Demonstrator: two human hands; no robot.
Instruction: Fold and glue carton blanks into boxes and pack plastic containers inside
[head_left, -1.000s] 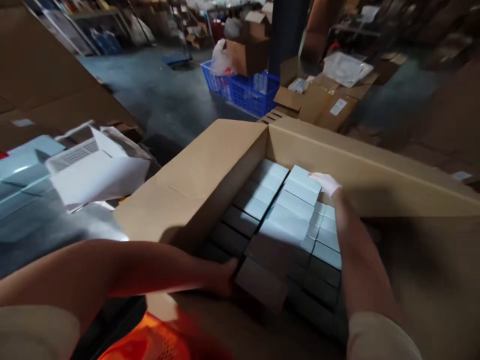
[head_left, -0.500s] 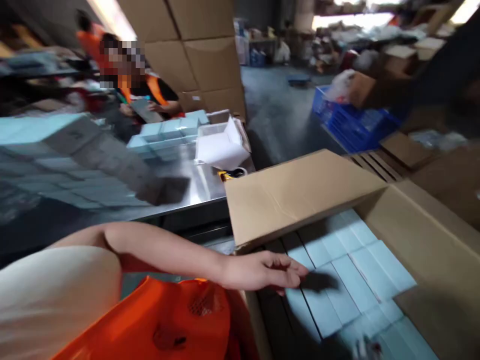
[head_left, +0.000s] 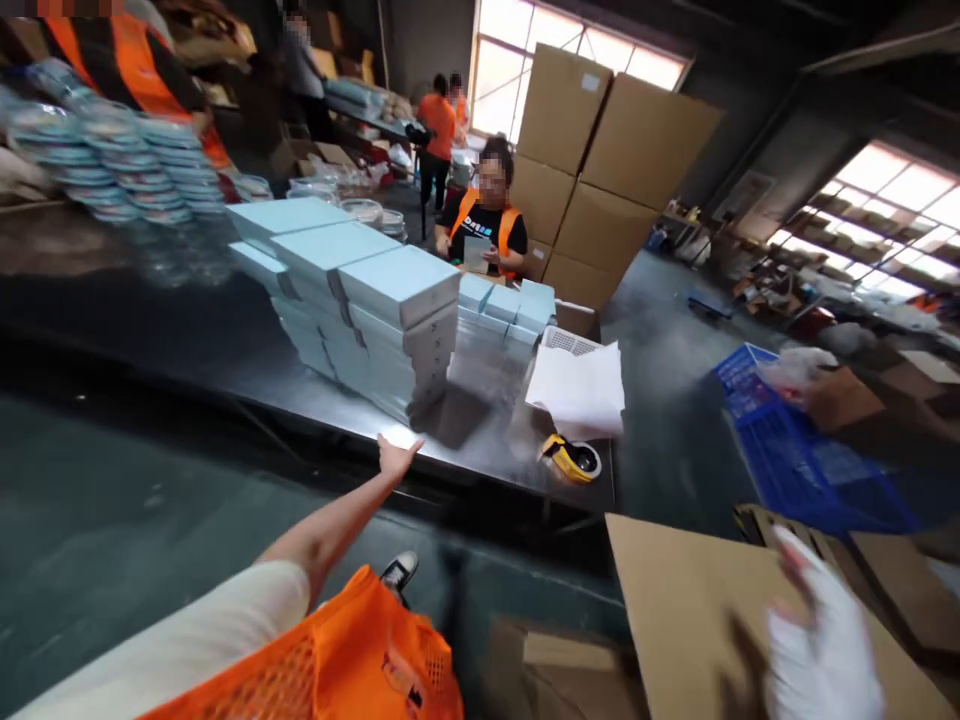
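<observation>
My bare left hand (head_left: 397, 455) reaches out at the front edge of the metal table (head_left: 495, 455), fingers apart and holding nothing. Just beyond it stand stacks of light blue flat boxes (head_left: 397, 285), whose grey ends carry small marks; a narrow gap seems to lie between hand and boxes. At lower right my right hand (head_left: 821, 625), in a white glove, hovers over or against a brown cardboard flap (head_left: 675, 600). Motion smears its fingers, so their grip is unclear.
A yellow tape dispenser (head_left: 572, 458) and a white basket with paper (head_left: 577, 385) sit at the table's right end. Behind the table a person in an orange vest (head_left: 487, 220) handles a box. Blue crates (head_left: 810, 450) stand on the floor at right.
My left hand has left the carton of light blue boxes and moved left to the table. The view has swung left, and my gloved right hand now shows by the flap.
</observation>
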